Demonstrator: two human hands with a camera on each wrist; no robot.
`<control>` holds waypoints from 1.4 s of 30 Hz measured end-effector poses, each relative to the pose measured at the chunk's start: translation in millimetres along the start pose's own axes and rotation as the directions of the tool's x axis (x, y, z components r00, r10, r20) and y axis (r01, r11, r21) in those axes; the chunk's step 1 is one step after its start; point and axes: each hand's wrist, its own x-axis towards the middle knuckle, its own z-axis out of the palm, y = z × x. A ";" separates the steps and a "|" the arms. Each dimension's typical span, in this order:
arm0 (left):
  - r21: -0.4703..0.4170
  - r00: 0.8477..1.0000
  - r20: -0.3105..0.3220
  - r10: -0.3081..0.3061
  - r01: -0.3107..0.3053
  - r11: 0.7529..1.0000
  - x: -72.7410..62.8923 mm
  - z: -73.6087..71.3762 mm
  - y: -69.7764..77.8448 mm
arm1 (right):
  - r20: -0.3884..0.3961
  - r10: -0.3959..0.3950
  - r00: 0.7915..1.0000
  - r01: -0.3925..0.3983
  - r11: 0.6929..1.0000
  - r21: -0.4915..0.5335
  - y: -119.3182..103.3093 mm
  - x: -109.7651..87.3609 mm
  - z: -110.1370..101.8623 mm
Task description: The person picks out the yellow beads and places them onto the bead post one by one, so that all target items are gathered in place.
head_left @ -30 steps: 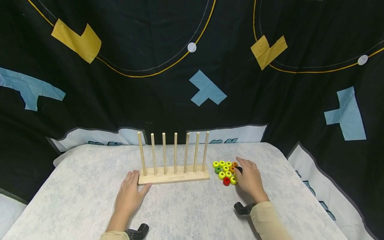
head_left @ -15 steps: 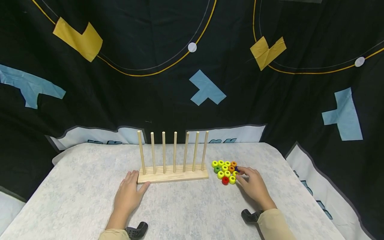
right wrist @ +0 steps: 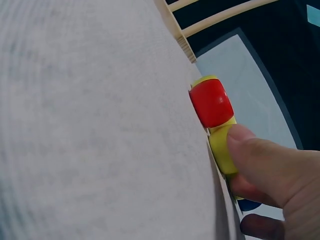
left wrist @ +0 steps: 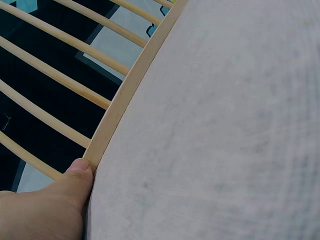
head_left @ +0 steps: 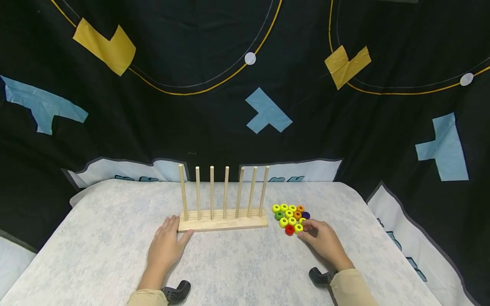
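Our right hand (head_left: 325, 242) is shifting from dark-blue bead (head_left: 306, 215) toward us, onto front yellow bead (head_left: 298, 228), since half a second ago. We are pinching it between thumb and forefinger; it is sitting in bead cluster (head_left: 289, 217) right of wooden peg rack (head_left: 223, 223). Red bead (head_left: 289, 230) is lying beside it, nearer rack. Our left hand (head_left: 166, 244) is resting at rack's left end, fingers extended, thumb touching front edge, gripping nothing.
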 end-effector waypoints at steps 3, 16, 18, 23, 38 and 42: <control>-0.002 1.000 -0.003 0.004 -0.004 1.000 0.9 -0.2 0.9 | -0.009 0.002 1.000 -0.002 1.000 -0.003 0.9 -0.5 0.5; 0.016 1.000 0.007 -0.002 0.002 1.000 -1.6 -0.6 1.0 | -0.032 -0.045 0.998 0.044 0.999 -0.031 -4.4 -3.7 6.3; 0.017 1.000 0.003 0.000 0.000 1.000 -1.8 -0.5 1.0 | -0.040 -0.038 0.999 0.036 0.999 -0.041 -5.4 -3.6 7.7; 0.013 1.000 -0.003 0.004 -0.004 1.000 -2.0 -0.4 1.4 | -0.049 -0.015 0.999 0.012 0.998 -0.053 -6.2 -3.4 9.8; 0.010 1.000 0.000 -0.003 0.003 1.000 -3.8 -2.3 4.4 | -0.086 -0.015 0.996 0.009 0.997 -0.074 -9.0 -4.4 6.5; 0.007 1.000 -0.004 -0.005 0.005 1.000 -3.2 -3.0 4.9 | -0.123 -0.041 0.992 0.034 0.997 -0.063 -9.9 -5.5 5.6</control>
